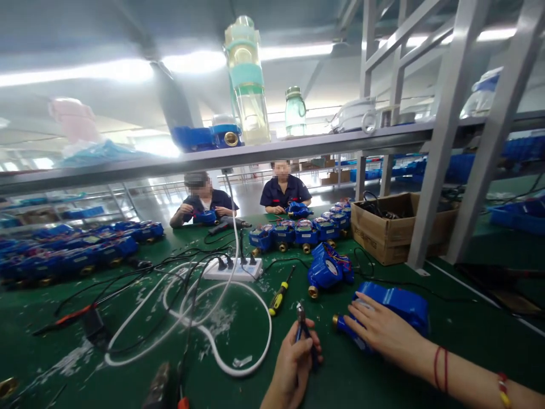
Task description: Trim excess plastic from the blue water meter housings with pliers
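My left hand point(296, 358) is closed around a pair of small cutting pliers point(301, 326), with its metal jaws pointing away from me. To the right, my right hand point(378, 324) lies over a blue water meter point(400, 301), its fingers curved across the body and covering part of it. The meter's brass end point(335, 320) sticks out to the left. Just beyond is another blue water meter point(326, 267) with a round dial and coloured wires. A yellow and black screwdriver point(279, 298) lies on the green table left of it.
A white power strip point(233, 269) with looped cables sits left of centre. Rows of blue meters point(304, 232) stand at the back and left. A cardboard box point(383, 230) is beside the metal posts. Two people work opposite. A shelf point(272, 149) with bottles crosses above.
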